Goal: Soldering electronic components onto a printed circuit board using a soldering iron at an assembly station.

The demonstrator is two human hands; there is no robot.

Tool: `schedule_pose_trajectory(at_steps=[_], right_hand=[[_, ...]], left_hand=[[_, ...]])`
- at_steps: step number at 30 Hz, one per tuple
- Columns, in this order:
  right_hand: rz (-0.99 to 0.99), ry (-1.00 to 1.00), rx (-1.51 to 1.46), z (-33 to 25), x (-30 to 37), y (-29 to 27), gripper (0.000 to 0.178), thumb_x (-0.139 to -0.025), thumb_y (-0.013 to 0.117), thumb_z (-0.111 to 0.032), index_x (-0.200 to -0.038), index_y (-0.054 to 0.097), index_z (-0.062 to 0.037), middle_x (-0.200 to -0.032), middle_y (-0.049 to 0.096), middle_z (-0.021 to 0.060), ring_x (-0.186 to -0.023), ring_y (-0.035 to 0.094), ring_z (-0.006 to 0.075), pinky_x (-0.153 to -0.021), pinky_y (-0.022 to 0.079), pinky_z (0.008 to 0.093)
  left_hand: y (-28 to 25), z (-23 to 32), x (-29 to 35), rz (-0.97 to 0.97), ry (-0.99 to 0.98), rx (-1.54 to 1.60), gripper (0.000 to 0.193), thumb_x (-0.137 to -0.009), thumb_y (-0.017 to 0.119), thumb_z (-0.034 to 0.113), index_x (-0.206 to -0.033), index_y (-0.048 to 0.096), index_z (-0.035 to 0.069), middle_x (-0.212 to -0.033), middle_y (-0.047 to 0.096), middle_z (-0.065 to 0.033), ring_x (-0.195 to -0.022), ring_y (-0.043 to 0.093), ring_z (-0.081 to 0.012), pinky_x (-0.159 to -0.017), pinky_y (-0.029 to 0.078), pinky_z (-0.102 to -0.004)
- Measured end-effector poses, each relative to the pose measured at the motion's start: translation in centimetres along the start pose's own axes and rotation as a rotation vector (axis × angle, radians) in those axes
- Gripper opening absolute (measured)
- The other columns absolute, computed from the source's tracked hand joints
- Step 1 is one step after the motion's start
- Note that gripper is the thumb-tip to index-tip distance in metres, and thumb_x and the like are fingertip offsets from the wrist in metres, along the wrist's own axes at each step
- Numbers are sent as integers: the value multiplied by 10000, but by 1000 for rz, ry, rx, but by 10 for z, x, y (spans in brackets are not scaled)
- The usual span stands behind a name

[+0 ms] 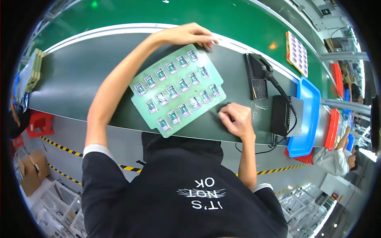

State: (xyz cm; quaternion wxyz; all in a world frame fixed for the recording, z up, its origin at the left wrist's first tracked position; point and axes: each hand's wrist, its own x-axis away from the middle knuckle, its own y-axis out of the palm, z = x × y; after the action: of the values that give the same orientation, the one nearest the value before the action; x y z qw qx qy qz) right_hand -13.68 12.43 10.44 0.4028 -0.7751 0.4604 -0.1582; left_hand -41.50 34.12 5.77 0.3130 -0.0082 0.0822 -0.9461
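Note:
A pale green tray (pixel 183 87) with notched corners lies slantwise on the dark green bench mat, carrying rows of small circuit boards in white-edged pockets. My left arm reaches around its left side. My left hand (pixel 193 35) is just beyond the tray's far corner, over the bench's raised edge; its fingers are loosely bent and apart, with nothing seen in them. Beside the tray's near right corner, my right hand (pixel 238 119) is closed, thumb against curled fingers. Whatever it may hold is hidden.
Right of the tray are a black open box (pixel 257 77), thin wire scraps (pixel 259 106), a black device (pixel 281 116) with a cable and a blue tray (pixel 309 119). Another loaded tray (pixel 297 54) lies on the green conveyor (pixel 230 20). Stacked trays (pixel 33 71) stand far left.

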Motion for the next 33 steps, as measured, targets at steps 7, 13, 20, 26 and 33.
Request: schedule_pose_trajectory(at_steps=[7, 13, 20, 26, 33], right_hand=[[-86, -35, -3, -7, 16, 3, 221, -730, 837, -194, -743, 648, -78, -556, 490, -1, -490, 503, 176, -448, 367, 333], [-109, -159, -55, -12, 13, 18, 240, -691, 852, -166, -799, 659, -76, -524, 438, -19, -454, 459, 159, -431, 338, 308], [-152, -155, -53, -14, 8, 27, 227, -737, 847, -208, -762, 664, -77, -604, 578, 12, -504, 556, 189, -447, 421, 318], [-159, -174, -64, -14, 5, 27, 198, -749, 834, -187, -782, 677, -71, -646, 633, 25, -520, 588, 198, -455, 436, 318], [296, -123, -139, 16, 39, 4, 190, -804, 751, -111, -753, 663, 49, -526, 496, 28, -448, 483, 160, -421, 370, 295]], left_hand=[[28, -9, 39, 176, 65, -21, 300, -1027, 596, 257, -1178, 715, 27, -1088, 718, -68, -997, 655, -145, -891, 508, -285], [33, -15, 35, 214, 301, -147, 297, -1027, 586, 265, -1168, 708, 33, -1027, 715, -73, -949, 655, -137, -844, 516, -291], [35, 0, 34, 168, 89, 120, 311, -1038, 562, 185, -1289, 623, 12, -1040, 713, -85, -1003, 645, -140, -913, 506, -309], [40, 0, 31, 183, 123, 81, 319, -1042, 550, 204, -1288, 621, 14, -1016, 715, -79, -975, 647, -142, -891, 508, -306], [48, -7, 20, 197, 109, 97, 286, -1037, 547, 197, -1249, 648, 34, -994, 713, -64, -944, 652, -132, -868, 514, -301]])
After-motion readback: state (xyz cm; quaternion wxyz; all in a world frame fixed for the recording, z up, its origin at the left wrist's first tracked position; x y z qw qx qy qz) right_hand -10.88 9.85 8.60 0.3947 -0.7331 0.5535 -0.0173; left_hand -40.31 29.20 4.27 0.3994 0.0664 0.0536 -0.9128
